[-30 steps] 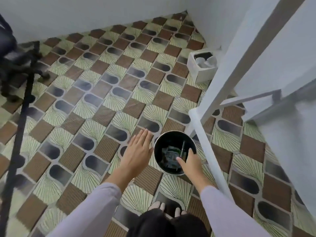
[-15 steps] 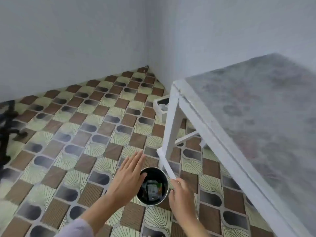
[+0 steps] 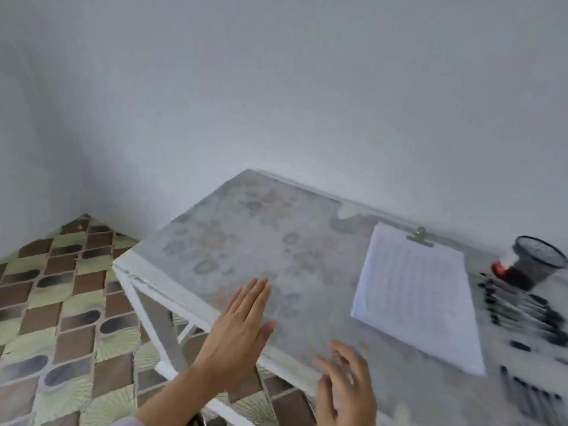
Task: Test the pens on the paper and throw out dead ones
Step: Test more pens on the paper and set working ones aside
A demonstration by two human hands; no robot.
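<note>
Right hand (image 3: 345,392) blurred, fingers loosely spread, holding nothing, left hand (image 3: 236,330) flat, fingers straight, empty, above table (image 3: 246,241) edge, pens (image 3: 522,312) smeared by blur and cut off at right, paper (image 3: 418,299) on clipboard, markings illegible, mesh cup (image 3: 534,262) beyond.
</note>
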